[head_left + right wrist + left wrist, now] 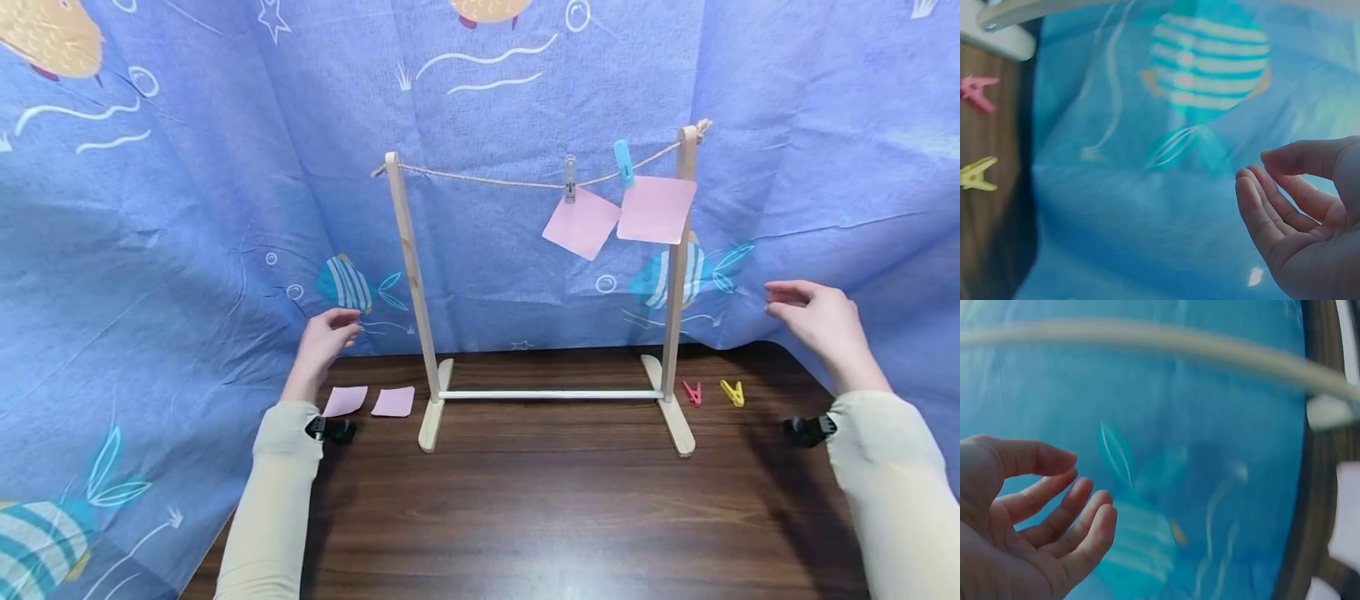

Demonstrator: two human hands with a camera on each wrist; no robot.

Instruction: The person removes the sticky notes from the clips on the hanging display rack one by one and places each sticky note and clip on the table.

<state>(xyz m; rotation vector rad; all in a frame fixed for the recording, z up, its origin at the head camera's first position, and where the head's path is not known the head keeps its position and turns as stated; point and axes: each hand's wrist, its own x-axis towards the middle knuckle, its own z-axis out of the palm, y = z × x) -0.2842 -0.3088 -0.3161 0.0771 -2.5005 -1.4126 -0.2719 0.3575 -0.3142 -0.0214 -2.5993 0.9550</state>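
My left hand point(327, 337) is raised over the table's left side, above two loose pink paper squares point(393, 402). In the left wrist view its fingers point(1088, 531) bend loosely with nothing between them. On the other side my right hand point(821, 325) is also lifted and holds nothing, its fingers point(1260, 212) loosely curved near the thumb. Nearest to it on the table lie a pink clothespin point(693, 392) and a yellow clothespin point(732, 392). Two pink sheets hang from the string point(487, 179): one under a grey clothespin point(570, 179), another under a blue clothespin point(623, 162).
A wooden frame point(412, 267) carries the string between two posts, with a white bar point(547, 395) low across its feet. It stands on a dark wooden table point(555, 508). A blue fish-patterned curtain point(487, 275) hangs behind and on both sides.
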